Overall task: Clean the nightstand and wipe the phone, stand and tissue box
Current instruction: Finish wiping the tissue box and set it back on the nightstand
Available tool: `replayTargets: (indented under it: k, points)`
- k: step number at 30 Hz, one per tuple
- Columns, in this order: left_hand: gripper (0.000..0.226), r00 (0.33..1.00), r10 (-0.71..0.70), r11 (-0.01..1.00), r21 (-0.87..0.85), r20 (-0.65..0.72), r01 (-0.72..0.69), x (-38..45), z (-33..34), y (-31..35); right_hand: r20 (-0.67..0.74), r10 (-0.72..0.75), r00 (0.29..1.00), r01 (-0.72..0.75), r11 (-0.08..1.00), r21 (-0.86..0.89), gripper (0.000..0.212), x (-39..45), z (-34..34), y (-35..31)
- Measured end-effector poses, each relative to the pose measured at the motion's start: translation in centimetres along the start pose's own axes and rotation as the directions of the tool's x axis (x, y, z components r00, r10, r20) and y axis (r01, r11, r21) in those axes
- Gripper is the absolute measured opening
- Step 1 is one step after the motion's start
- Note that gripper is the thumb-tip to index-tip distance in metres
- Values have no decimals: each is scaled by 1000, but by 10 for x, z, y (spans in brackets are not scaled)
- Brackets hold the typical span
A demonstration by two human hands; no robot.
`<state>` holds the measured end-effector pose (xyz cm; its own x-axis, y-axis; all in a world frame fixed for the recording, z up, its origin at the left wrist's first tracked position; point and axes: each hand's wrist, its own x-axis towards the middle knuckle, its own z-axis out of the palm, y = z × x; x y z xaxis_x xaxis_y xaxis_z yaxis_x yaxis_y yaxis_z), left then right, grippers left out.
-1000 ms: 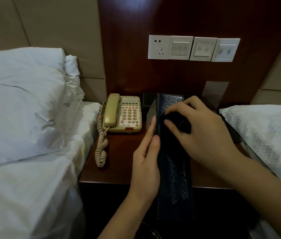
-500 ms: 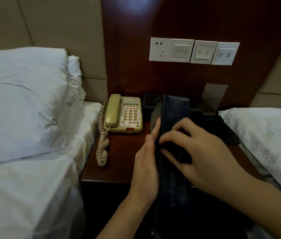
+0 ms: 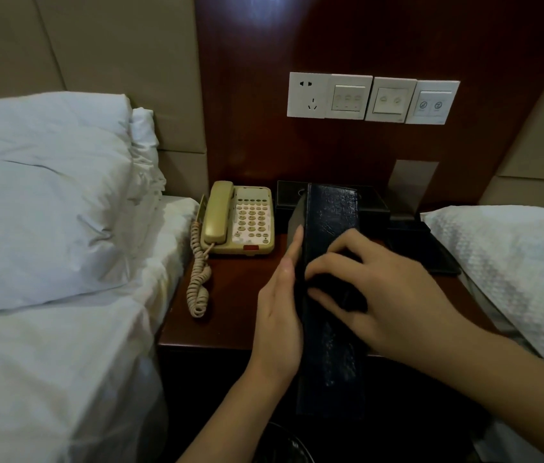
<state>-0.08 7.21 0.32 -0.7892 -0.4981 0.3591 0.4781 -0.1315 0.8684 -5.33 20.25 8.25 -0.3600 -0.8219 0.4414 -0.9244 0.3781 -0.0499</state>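
Bench (image 3: pixel 230 315): tissue box (image 3: pixel 327 228) held above its front edge, long axis running away from the person. Left hand (image 3: pixel 280 315) flat against its left side, fingers straight. Right hand (image 3: pixel 394 289) on top, fingers curled over dark cloth (image 3: pixel 340 289).

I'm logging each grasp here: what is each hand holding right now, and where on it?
The left hand steadies the dark tissue box with straight fingers against its left side. The right hand presses a dark cloth onto its top.

I see a cream phone (image 3: pixel 242 222) left of my fingers (image 3: pixel 322 262), a glossy black tissue box (image 3: pixel 330 208) under them, reddish-brown counter (image 3: pixel 230 295), white pillows (image 3: pixel 46 195).
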Motion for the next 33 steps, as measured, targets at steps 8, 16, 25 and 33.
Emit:
replayTargets:
  k: [8, 16, 25, 33]
  points:
    - [44, 1000, -7, 1000, 14, 22, 7, -2, 3, 1, -148, 186, 971, -187, 982, 6, 24, 3, 2, 23]
    - [44, 998, -19, 1000, 20, 52, 18, -2, 5, 4, -137, 158, 978, -159, 987, 2, 24, -5, -4, 32]
    - [41, 1000, -15, 991, 131, 12, 13, 5, -1, 4, 1, 77, 997, -76, 993, 87, 23, -11, 3, 6]
    - [40, 999, -49, 997, 68, 17, 48, 5, 3, 5, -67, 124, 990, -122, 992, 40, 24, -4, 5, 6]
